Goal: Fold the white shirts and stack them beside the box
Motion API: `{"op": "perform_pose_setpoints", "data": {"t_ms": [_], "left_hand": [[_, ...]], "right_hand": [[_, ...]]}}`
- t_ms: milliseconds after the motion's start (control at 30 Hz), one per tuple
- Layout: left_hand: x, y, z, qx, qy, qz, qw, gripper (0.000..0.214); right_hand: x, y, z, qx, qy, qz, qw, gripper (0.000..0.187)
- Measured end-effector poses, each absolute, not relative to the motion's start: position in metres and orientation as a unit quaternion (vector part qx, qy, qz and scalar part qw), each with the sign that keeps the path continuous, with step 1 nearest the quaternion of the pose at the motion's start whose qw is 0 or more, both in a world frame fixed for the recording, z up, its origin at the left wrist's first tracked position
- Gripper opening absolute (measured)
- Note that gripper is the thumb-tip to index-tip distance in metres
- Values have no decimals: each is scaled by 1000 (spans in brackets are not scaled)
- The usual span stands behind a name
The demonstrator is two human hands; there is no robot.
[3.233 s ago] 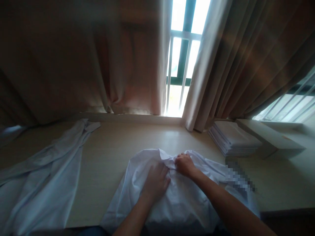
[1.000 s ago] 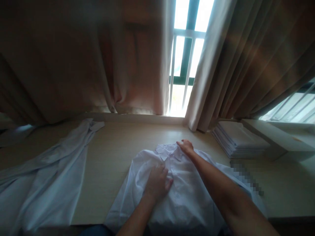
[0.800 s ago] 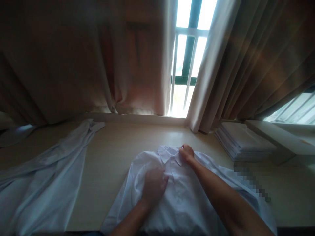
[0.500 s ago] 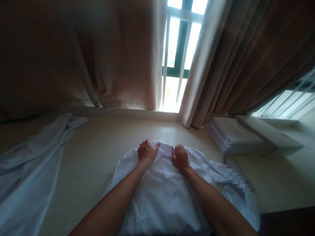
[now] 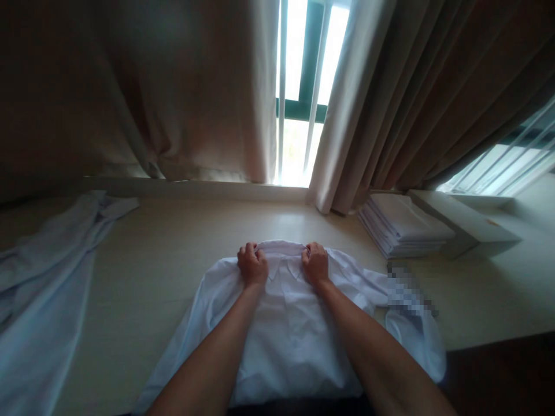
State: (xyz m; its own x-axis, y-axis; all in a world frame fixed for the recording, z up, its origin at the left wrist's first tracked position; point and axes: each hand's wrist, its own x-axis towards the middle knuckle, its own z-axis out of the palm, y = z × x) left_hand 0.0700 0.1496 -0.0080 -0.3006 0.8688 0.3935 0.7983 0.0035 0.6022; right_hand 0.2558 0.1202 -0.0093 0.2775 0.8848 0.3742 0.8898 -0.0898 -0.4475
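Observation:
A white collared shirt [image 5: 286,341] lies spread front-up on the pale wooden table [image 5: 182,254], its collar towards the window. My left hand [image 5: 251,266] is closed on the shirt at the left side of the collar. On the right side of the collar, my right hand [image 5: 315,263] grips the cloth in the same way. Both forearms reach over the body of the shirt. One sleeve trails off to the right near the table's front edge.
Another white garment [image 5: 47,289] lies crumpled along the table's left side. A stack of folded white cloth [image 5: 403,225] sits at the back right beside a flat white box [image 5: 468,222]. Brown curtains [image 5: 416,98] hang at the back around a barred window [image 5: 303,98].
My left hand moved from the shirt's chest up to the collar's left side and closed on it. My right hand stayed at the collar's right side and closed. The collar now lies flatter.

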Motion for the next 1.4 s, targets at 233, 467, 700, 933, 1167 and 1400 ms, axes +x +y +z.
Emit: {"op": "perform_pose_setpoints", "data": {"t_ms": [233,467,700,933,1167,1400], "left_hand": [[81,143,-3,641,663,388,16,22],[80,142,-4,645,661,383,-10,22],[75,149,-12,638,672,376,-9,22],[77,148,-10,642,669,375,-10,23],[82,141,-5,675,637,373,-3,6],[77,147,-10,648,658,383,-1,7]], "right_hand": [[259,118,-9,-758,-567,10,324,32],[253,119,-10,-697,-642,-65,314,24],[261,123,-18,-693,-625,-103,343,16],[264,124,-20,-708,-573,-87,403,10],[255,121,-14,-680,-621,-69,382,19],[255,119,-14,-700,-630,-114,315,21]]}}
